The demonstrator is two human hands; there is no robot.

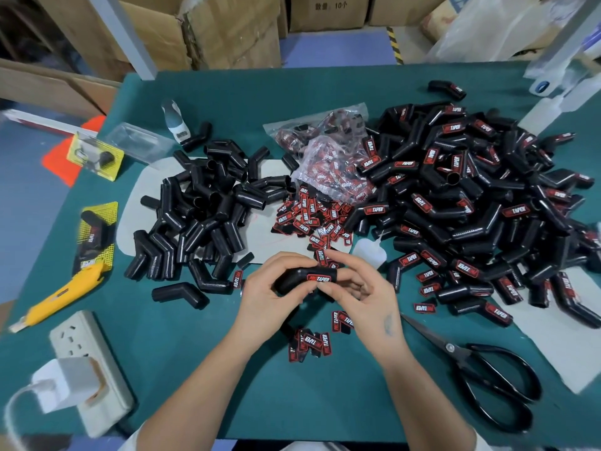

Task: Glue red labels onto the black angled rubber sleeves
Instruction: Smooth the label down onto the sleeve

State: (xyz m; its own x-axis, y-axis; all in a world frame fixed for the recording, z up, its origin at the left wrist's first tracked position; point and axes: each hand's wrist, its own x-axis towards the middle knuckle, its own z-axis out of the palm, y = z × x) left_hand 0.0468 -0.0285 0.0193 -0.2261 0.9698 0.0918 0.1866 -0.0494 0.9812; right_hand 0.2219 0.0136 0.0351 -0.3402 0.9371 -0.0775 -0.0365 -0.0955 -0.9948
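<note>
Both hands are held together over the near middle of the green surface (325,102). A black angled sleeve (304,278) is gripped in the curled fingers of the left hand (271,292), its bent end tucked into the palm. The straight end of the same sleeve is pinched by the right hand (364,296), whose fingertips are pressed against a red label (322,278) seated on the sleeve's upper face. The sleeve is held just above the surface.

A heap of unlabelled sleeves (201,206) is spread on the left, partly over a pale grey sheet (143,180). A far larger heap of labelled sleeves (481,203) is piled on the right. Between the two, loose red labels (309,219) are scattered beside a clear bag of labels (328,151). A few more labels (310,343) are strewn just below the hands.

Black scissors (481,369) are laid to the right of the right wrist. A yellow utility knife (61,296) and a white power strip (87,369) with a charger plugged in are placed at the left edge.
</note>
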